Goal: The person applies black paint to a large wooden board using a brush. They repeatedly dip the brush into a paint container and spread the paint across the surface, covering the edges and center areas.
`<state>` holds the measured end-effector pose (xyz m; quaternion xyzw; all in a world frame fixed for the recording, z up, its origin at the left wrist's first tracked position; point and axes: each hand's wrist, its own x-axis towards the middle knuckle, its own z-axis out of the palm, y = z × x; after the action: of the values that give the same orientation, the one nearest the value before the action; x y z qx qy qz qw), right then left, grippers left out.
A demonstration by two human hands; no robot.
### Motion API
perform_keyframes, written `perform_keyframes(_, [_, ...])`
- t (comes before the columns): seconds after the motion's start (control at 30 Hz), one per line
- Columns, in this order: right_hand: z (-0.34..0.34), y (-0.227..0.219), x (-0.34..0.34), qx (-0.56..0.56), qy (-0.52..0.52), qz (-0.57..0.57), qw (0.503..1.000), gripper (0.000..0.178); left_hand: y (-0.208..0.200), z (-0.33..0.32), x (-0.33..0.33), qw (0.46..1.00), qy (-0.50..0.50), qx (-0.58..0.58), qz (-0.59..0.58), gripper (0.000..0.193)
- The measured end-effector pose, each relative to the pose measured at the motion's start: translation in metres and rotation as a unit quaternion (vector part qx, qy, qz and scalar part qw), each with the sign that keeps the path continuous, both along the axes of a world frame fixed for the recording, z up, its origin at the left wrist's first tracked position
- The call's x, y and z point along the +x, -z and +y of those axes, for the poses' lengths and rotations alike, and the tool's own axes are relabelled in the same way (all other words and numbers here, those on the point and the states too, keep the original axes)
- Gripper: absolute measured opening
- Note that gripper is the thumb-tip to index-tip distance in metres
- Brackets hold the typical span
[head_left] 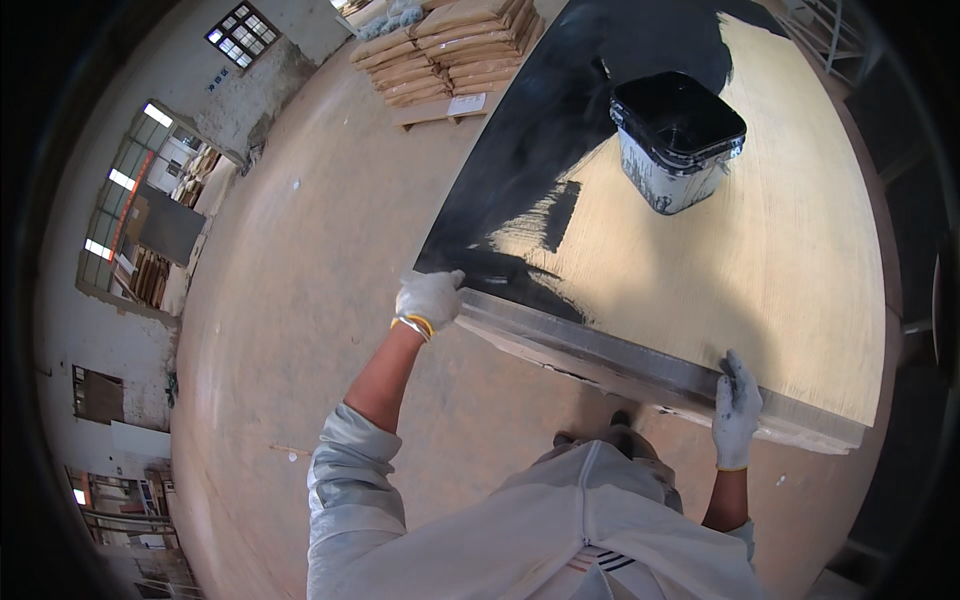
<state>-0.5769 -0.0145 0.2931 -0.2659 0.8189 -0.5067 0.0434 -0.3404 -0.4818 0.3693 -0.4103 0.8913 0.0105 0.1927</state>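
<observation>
Wooden panel [800,260], streaky black paint [540,120], squarish bucket [672,178]

Board part-coated in front of me, bucket standing on it.
Board [810,250]: flat, pale wood grain, grey near edge toward me. Black paint [530,140] covers my left side and much of the far end, down to the near left corner; right side mostly bare. Paint boundary ragged, with streaky dry-brush marks and thin patches near the left corner. Can't tell how wet it is. Bucket [670,178]: squarish, upright, open top, black rim and inside, pale walls with black drips, base on bare wood beside the coat.
</observation>
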Motion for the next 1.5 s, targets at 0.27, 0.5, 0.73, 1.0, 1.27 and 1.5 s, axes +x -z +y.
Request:
perform_keyframes(0.27, [0.035, 0.064, -0.051, 0.233, 0.111, 0.316, 0.913, 0.047, 0.001, 0.008, -0.027, 0.999, 0.029, -0.002, 0.027, 0.05])
perform_keyframes(0.5, [0.022, 0.065, -0.047, 0.22, 0.129, 0.34, 0.905, 0.053, -0.005, 0.016, -0.053, 0.998, 0.051, 0.036, 0.015, 0.052])
perform_keyframes(0.73, [0.027, 0.054, -0.05, 0.221, 0.093, 0.333, 0.912, 0.051, -0.038, 0.009, -0.088, 0.999, 0.02, 0.03, -0.011, 0.059])
perform_keyframes(1.0, [0.024, 0.053, -0.049, 0.191, 0.096, 0.318, 0.924, 0.047, -0.036, -0.007, -0.072, 0.998, 0.03, 0.008, -0.057, 0.058])
perform_keyframes(1.27, [0.023, 0.057, -0.048, 0.203, 0.095, 0.33, 0.917, 0.049, -0.035, -0.028, -0.064, 0.996, 0.045, 0.011, -0.074, 0.062])
perform_keyframes(1.5, [0.022, 0.064, -0.048, 0.225, 0.112, 0.345, 0.904, 0.052, -0.029, -0.012, -0.065, 0.993, 0.111, 0.008, -0.036, 0.056])
